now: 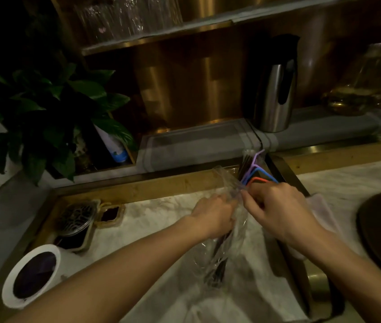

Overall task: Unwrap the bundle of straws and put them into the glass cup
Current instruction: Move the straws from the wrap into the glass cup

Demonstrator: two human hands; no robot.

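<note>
Both hands above marble counter (152, 213), meeting at straw bundle (253, 174); left hand (215, 215) grips clear wrap (222, 252) round dark straws, right hand (278, 206) pinches wrap just below bent purple, blue, orange tops; steel jug (273, 94) behind, plant (52, 108) at left

Steel jug (275, 89), leafy plant (52, 113)

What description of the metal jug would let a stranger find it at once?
Look at the grey ledge below the golden back wall. Near its middle stands a tall shiny steel jug with black lid and handle. The vessels to its right are clear glass; it alone is metal.
</note>
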